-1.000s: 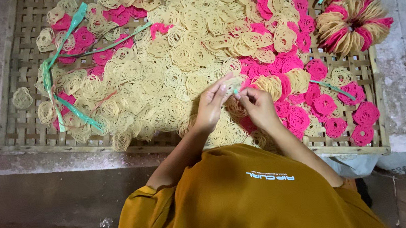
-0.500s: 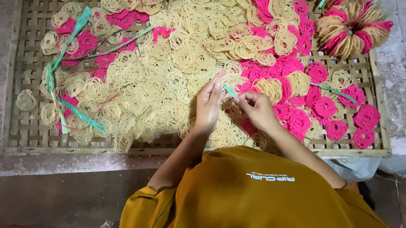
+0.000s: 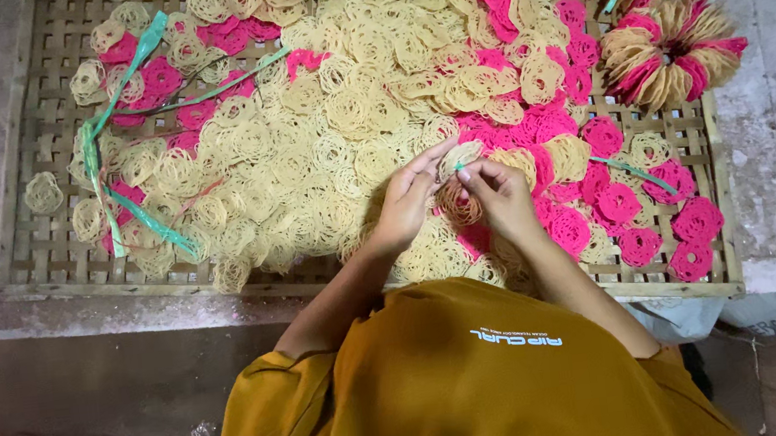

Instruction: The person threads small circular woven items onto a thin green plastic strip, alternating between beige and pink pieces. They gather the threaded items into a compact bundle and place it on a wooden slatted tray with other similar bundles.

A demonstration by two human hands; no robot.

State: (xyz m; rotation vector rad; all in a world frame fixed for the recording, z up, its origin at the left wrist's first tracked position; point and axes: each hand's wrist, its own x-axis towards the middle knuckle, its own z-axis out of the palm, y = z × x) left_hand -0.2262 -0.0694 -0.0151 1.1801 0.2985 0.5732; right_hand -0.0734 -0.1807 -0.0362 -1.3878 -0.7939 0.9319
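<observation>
Over a woven bamboo tray (image 3: 38, 274) heaped with cream and pink noodle-like discs, both hands meet near the middle. My left hand (image 3: 406, 208) pinches a cream disc (image 3: 460, 155) at its fingertips. My right hand (image 3: 501, 198) grips a small stack of discs (image 3: 457, 207) held between the two hands, with a bit of green strip at its fingertip. Cream discs (image 3: 304, 150) fill the tray's left and centre. Pink discs (image 3: 628, 212) lie mostly to the right of my right hand.
Green plastic strips (image 3: 115, 179) trail across the tray's left side, and another strip (image 3: 633, 171) lies at the right. Two tied bundles of cream and pink discs (image 3: 668, 49) sit at the tray's far right corner. A concrete ledge (image 3: 767, 168) borders the right; dark floor (image 3: 91, 413) is near.
The hands have stayed close together over the same spot, fingers shifting slightly as a cream disc is brought to the stack. The view has shifted a little.
</observation>
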